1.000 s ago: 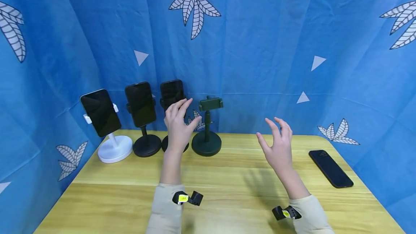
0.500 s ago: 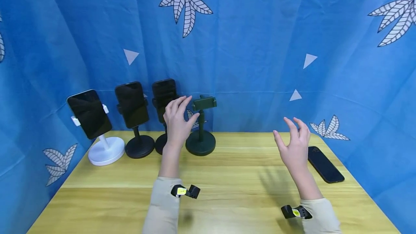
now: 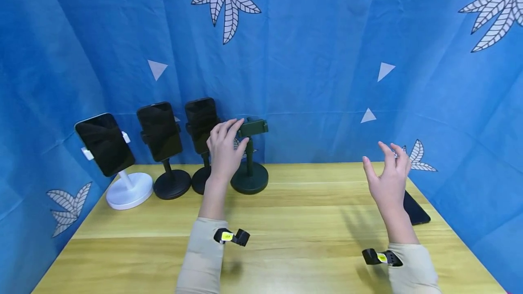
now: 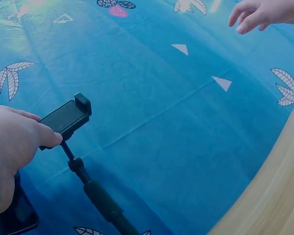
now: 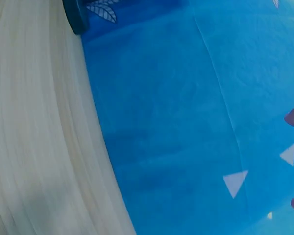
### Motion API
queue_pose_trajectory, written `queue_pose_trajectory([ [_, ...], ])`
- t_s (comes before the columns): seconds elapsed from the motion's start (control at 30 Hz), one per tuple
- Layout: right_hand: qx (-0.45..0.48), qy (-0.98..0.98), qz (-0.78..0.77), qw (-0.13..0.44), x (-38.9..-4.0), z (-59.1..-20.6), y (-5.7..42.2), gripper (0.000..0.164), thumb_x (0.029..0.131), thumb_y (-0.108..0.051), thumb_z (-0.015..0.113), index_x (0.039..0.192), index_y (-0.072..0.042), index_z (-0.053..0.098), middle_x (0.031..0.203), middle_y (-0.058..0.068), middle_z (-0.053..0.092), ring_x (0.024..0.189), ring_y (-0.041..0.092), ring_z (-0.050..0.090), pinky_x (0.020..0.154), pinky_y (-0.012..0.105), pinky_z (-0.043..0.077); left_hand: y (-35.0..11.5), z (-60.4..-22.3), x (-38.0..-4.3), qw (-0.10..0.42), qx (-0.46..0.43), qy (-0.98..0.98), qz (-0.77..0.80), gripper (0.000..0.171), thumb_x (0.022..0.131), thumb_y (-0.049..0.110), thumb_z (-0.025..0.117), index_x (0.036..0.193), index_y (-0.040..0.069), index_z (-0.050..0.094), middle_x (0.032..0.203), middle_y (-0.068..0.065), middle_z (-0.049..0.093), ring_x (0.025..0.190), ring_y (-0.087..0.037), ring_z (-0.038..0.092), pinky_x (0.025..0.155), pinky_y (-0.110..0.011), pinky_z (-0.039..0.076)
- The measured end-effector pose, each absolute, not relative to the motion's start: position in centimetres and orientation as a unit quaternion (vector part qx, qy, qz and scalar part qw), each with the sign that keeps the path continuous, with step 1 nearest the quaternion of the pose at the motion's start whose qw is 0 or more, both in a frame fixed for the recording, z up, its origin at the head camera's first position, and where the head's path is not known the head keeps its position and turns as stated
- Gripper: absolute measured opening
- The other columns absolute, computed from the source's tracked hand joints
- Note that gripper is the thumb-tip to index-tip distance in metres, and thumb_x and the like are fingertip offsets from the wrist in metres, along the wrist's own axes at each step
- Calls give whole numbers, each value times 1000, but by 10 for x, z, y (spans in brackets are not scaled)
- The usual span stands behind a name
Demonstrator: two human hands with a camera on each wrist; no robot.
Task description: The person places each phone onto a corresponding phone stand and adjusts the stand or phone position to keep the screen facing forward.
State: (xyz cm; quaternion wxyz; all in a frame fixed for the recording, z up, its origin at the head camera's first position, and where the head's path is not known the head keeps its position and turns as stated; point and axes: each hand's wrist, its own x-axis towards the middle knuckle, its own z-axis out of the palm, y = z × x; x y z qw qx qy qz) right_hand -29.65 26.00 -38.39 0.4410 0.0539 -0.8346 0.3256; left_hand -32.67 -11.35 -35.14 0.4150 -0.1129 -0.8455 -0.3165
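At the back of the table a dark green phone stand (image 3: 249, 178) holds up its bare clamp. My left hand (image 3: 225, 151) is at the clamp's left end, fingers along its top edge and thumb at its lower edge, pinching it. In the left wrist view the thumb overlaps the corner of the clamp (image 4: 66, 117). My right hand (image 3: 391, 185) hovers over the right side of the table with fingers spread and curved, nothing in it. Beneath it in the head view lies a black phone (image 3: 416, 211), partly hidden by the hand and wrist.
Left of the green stand are a white stand (image 3: 130, 192) and two black stands, each bearing a dark-screened phone (image 3: 104, 144). My left hand and arm partly cover the nearer black stand (image 3: 200, 180). A blue patterned curtain (image 3: 310, 58) hangs behind the wooden table (image 3: 294, 239).
My right hand has moved right, over the flat phone. The left hand has closed in on the green stand's clamp. The head view has shifted to the right.
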Motion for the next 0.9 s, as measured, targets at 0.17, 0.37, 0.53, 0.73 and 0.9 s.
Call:
queue_pose_trajectory([
  [0.17,22,-847,325,421,-300,-385,273,52,91,-16,67,139,-6,49,146,24,34,136,46,27,99,64,31,-116,-354,-326,412,-105,-848,-317,48,91,16,69,137,19,57,140,-8,54,129,-32,40,102,-56,32],
  [0.37,-11,-863,315,395,-307,-393,288,53,93,-21,65,141,-8,47,147,23,32,138,44,25,107,64,26,-118,-356,-324,409,-101,-849,-320,46,93,16,66,138,21,56,139,-7,54,128,-32,41,100,-55,33],
  [0.53,-38,-877,315,362,-312,-403,297,52,94,-23,63,141,-7,47,147,24,32,137,44,24,107,63,25,-118,-353,-323,409,-101,-848,-322,45,93,16,65,137,20,57,138,-8,55,126,-32,42,99,-55,34],
  [0.73,-76,-906,305,285,-316,-416,314,57,99,-34,53,148,-10,37,153,23,23,142,44,16,109,64,23,-115,-351,-325,406,-104,-849,-321,44,94,16,65,137,20,57,138,-8,55,127,-32,42,99,-55,35],
  [0.9,-94,-921,292,240,-318,-427,327,63,100,-41,47,151,-8,31,153,28,20,141,49,13,108,65,20,-113,-351,-325,407,-106,-849,-321,44,94,15,65,137,20,57,137,-9,56,126,-32,42,100,-56,34],
])
